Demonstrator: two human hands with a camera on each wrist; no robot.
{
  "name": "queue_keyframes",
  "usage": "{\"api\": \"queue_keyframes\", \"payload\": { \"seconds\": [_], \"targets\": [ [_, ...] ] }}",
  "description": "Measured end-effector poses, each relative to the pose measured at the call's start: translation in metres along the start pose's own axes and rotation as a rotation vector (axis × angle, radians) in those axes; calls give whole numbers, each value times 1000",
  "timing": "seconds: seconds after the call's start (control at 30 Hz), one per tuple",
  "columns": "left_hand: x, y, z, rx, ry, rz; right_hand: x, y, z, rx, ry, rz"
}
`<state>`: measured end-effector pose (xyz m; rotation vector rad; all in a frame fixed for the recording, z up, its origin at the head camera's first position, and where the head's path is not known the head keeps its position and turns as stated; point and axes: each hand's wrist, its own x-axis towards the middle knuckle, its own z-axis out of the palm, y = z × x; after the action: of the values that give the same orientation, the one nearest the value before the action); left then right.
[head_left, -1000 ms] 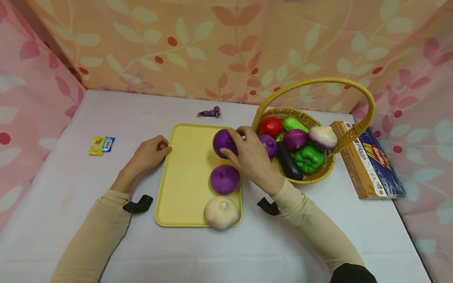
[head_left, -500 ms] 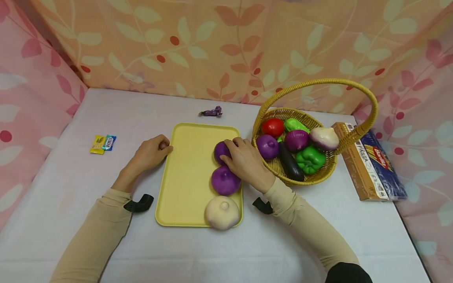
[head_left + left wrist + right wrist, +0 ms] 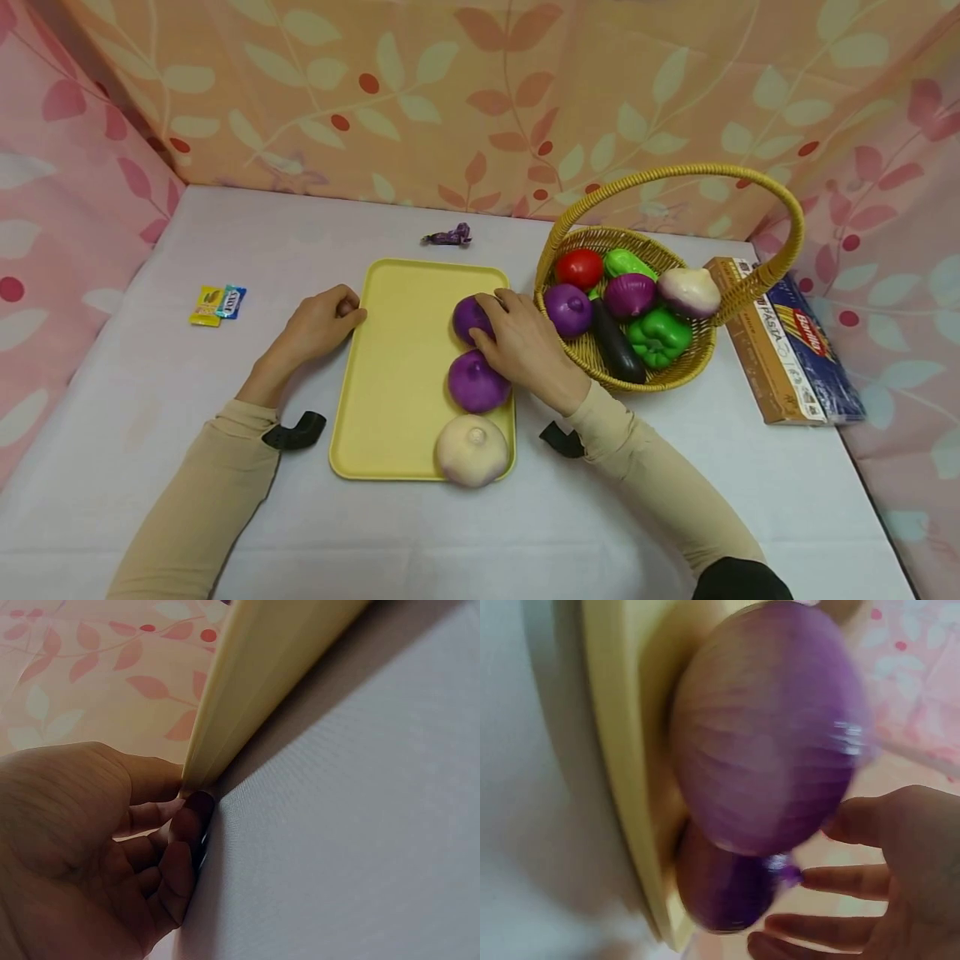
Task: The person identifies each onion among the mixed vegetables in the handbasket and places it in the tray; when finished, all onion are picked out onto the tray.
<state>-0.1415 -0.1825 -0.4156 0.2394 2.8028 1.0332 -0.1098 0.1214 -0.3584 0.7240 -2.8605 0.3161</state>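
Note:
My left hand (image 3: 318, 323) pinches the left rim of the yellow tray (image 3: 397, 375); in the left wrist view the thumb lies on the tray's edge (image 3: 240, 690) and the fingers are under it. Over the tray's right side, my right hand (image 3: 525, 346) is at a purple onion (image 3: 467, 319), which it partly covers. The right wrist view shows its fingers spread and fairly straight, one fingertip at the farther onion's (image 3: 724, 892) stem. A second purple onion (image 3: 477, 383) sits just in front, then a whitish onion (image 3: 472, 452) at the near right corner.
Right of the tray stands a tall-handled wicker basket (image 3: 693, 371) holding a tomato, onions, an eggplant (image 3: 615, 343) and a green pepper (image 3: 660, 340). Pasta packs (image 3: 776, 350) lie beyond it. Small wrappers (image 3: 217, 306) lie at left, a purple wrapper (image 3: 448, 236) behind the tray.
My right hand has brought the purple onion down onto the tray, behind the second one, and its fingers have loosened. The left hand stays on the tray's rim.

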Motion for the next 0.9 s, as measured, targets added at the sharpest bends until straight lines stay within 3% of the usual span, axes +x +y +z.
{"api": "queue_keyframes", "payload": {
  "seconds": [0.1, 0.2, 0.3, 0.4, 0.5, 0.63, 0.77, 0.9],
  "targets": [
    [-1, 0, 0, -1, 1, 2, -7, 4, -14, 42, 89, -1],
    [-1, 1, 0, -3, 4, 4, -18, 16, -32, 54, 246, -18],
    [-1, 1, -1, -5, 5, 3, -30, 39, -48, 37, 395, 6],
    [-1, 1, -1, -3, 3, 1, -39, 72, -60, -3, 468, 83],
    [-1, 1, -2, 1, 1, -3, -43, 109, -68, -77, 449, 135],
    [-1, 0, -2, 6, -5, -15, -45, 143, -70, -194, 351, 135],
    [-1, 0, -1, 3, -9, -20, -47, 156, -67, -292, 260, 153],
    [-1, 1, 0, 2, -4, -18, -48, 159, -64, -341, 244, 185]
  ]
}}
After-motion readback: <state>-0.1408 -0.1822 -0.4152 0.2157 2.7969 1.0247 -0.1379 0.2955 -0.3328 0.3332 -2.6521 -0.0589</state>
